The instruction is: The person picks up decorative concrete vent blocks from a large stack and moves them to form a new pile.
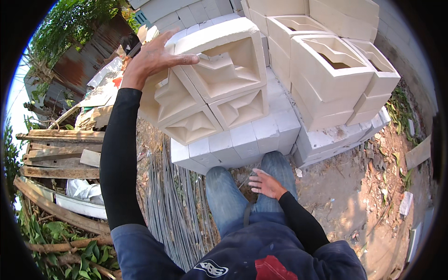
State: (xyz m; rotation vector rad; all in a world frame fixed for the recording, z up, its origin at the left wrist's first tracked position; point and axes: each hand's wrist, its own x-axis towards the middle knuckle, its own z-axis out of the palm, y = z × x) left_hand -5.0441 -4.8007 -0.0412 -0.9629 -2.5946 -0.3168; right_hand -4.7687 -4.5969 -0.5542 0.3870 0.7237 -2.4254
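A low platform of pale grey, solid rectangular blocks (252, 138) spans the yard, with a tall stack of cream hollow blocks (322, 88) rising at far right. At centre-left, four cream openwork blocks with angular inner patterns (207, 100) stand clustered on the platform. Thin grey metal rods (175, 200) lie on the ground at near left, beside weathered brown wooden planks (63, 147). The left hand (156, 58), thumb and fingers spread, rests against the upper openwork block; the right hand (267, 184), empty, fingers loosely extended, is by the right thigh.
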